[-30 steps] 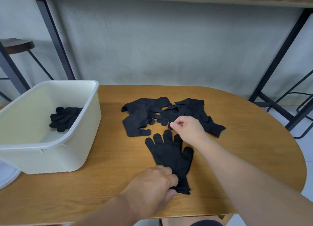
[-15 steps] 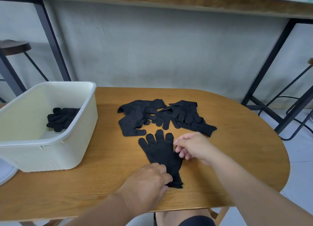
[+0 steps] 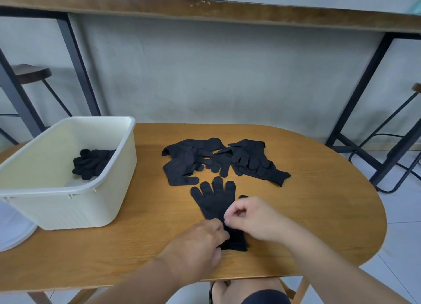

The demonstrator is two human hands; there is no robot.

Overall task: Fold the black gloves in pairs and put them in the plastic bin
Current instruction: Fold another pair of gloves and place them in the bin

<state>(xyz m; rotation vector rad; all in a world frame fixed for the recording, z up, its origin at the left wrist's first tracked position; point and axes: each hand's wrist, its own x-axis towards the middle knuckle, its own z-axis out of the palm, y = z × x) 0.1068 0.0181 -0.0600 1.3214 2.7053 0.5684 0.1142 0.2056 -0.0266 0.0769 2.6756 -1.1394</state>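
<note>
Head view, the only one: both hands meet over the cuff end of a flat glove (image 3: 214,201) on the bench (image 3: 319,212). The left hand (image 3: 196,251) lies over the cuff's left edge, its fingers (image 3: 218,229) curled down onto the fabric; they seem to pinch it, though the knuckles hide the contact. The right hand (image 3: 252,219) comes in from the other side, its fingers (image 3: 230,215) bunched together at the glove's right edge just above the cuff, apparently nipping the fabric; I cannot tell how much they hold. The glove's own digits fan away from the fingers, toward the wall. It may be two gloves stacked; the black cloth hides any layer line.

Just beyond those digits sits the pile (image 3: 218,160) of loose gloves, unsorted and overlapping. Well to the left of the fingers stands the bin (image 3: 68,212), with one folded bundle (image 3: 92,163) already lying inside near its right wall. A white lid or plate (image 3: 13,233) peeks out at the bin's near left corner.

Judgement: one pair is done, and this moment is the start of a fold on the next. The coming move likely calls for a firm hold on the cuff, turning it over toward the fingertips so the layers stay aligned, then carrying the bundle left to the bin. Soft knit may slip or bunch if only one layer is caught.
</note>
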